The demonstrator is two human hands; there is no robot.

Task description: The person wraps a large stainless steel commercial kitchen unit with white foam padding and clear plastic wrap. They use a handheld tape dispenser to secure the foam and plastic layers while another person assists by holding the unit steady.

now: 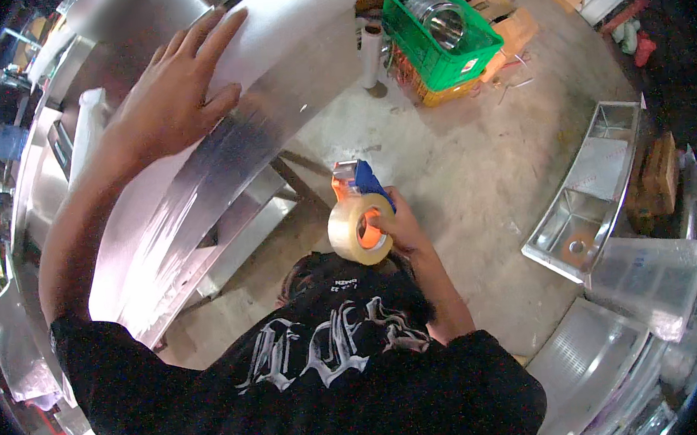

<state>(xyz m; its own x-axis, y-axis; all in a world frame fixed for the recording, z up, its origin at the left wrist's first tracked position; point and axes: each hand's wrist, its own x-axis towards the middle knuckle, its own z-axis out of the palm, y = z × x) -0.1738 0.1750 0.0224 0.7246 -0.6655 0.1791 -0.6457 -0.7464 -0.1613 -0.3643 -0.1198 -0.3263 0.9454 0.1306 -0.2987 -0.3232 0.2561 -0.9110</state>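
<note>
My left hand [176, 96] lies with fingers spread on a long white foam sheet [301, 10], at the upper left. Shiny clear film [198, 206] covers the lower side of this wrapped piece, which slopes down toward me. In my right hand [399, 228] is a tape dispenser [373, 184] with blue and orange parts, its wide roll of clear tape [345, 230] turned toward my body. My right fingers wrap round its far side, partly hidden behind the roll. The dispenser is held apart from the wrapped piece.
A steel double sink [549, 256] lies on the floor at right, beside film-wrapped pieces [648, 274]. A green crate [483, 47] with metal parts stands at the back, near a cardboard box [515, 33] and an upright film roll [370, 56]. A steel frame [238, 239] sits below the wrapped piece.
</note>
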